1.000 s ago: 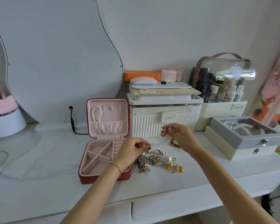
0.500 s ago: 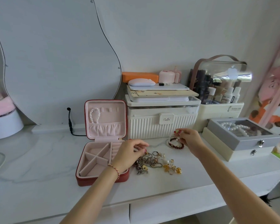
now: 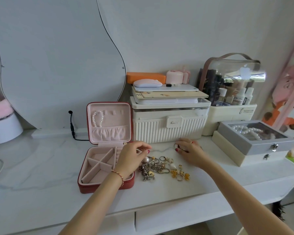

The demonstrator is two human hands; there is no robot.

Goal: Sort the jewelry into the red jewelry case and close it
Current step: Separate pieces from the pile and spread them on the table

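The red jewelry case [image 3: 107, 168] stands open on my white marble-veined desk [image 3: 41, 167], its pink velvety lining cut into angled compartments, a pearl bracelet [image 3: 97, 118] hanging in the upright lid. Just right of it lies the jewelry pile [image 3: 161, 167]: tangled silver chains, gold rings, round pearls. My left hand [image 3: 131, 157] hovers over the case's edge, fingers loosely curled, holding nothing I can see. My right hand [image 3: 189, 150] presses down on a beaded bracelet [image 3: 176, 146] before the ribbed cream box [image 3: 170, 124].

Hidden beneath right hand [image 3: 189, 150]: most of a small item; near corner of red jewelry case [image 3: 105, 187] behind left forearm.
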